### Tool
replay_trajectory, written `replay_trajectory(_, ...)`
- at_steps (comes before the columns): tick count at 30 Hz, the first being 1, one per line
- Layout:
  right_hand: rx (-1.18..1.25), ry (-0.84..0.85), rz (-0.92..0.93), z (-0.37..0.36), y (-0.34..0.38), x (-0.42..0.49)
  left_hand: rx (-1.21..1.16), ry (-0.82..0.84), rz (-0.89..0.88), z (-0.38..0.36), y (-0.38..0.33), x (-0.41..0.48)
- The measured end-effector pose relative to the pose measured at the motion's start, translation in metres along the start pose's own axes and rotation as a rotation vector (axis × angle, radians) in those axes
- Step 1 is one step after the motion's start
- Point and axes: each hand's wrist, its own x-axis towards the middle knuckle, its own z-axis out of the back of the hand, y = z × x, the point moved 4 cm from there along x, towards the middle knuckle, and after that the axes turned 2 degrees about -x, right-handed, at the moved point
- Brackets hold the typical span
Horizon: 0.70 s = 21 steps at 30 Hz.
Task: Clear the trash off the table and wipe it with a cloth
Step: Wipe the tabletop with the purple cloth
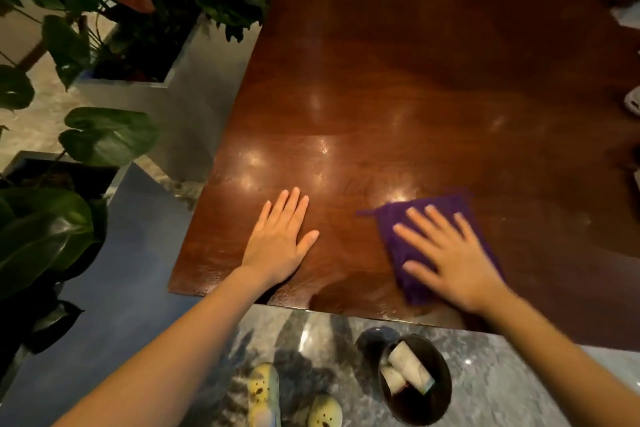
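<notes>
My right hand (450,260) lies flat, fingers spread, pressing the cloth (398,239) near the counter's (381,80) front edge. My left hand (280,239) rests flat on bare wood beside it.

The square table (398,80) is dark reddish-brown wood with a glossy top that throws back several lamp glints, brightest toward its near half. A purple terry cloth (391,218) lies flat on the near right part of the table, roughly square and close to the near edge (the right hand (450,260) rests on it, fingers straight and spread). The trash (408,366), a few pale crumpled pieces, sits in a dark round bin (445,402) on the floor, just nearer than the table's edge and below the cloth.
</notes>
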Motion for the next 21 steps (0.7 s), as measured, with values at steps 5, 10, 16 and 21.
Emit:
replay_trajectory(5, 0.106, 0.038, -0.476, 0.015, -0.089, 0.046, 0.035, -0.009, 0.013, 0.002, 0.005, 0.002)
replay_trajectory(10, 0.131, 0.007, -0.730, 0.010, -0.041, 0.018, 0.039, 0.007, -0.035, -0.004, -0.002, 0.002)
replay_trajectory(16, 0.122, -0.116, -0.645, -0.002, 0.088, 0.012, -0.019, 0.037, 0.031, -0.005, 0.007, 0.001)
replay_trajectory(21, 0.188, -0.062, -0.559, 0.005, 0.175, 0.032, -0.560, 0.100, 0.124, 0.013, 0.002, 0.011)
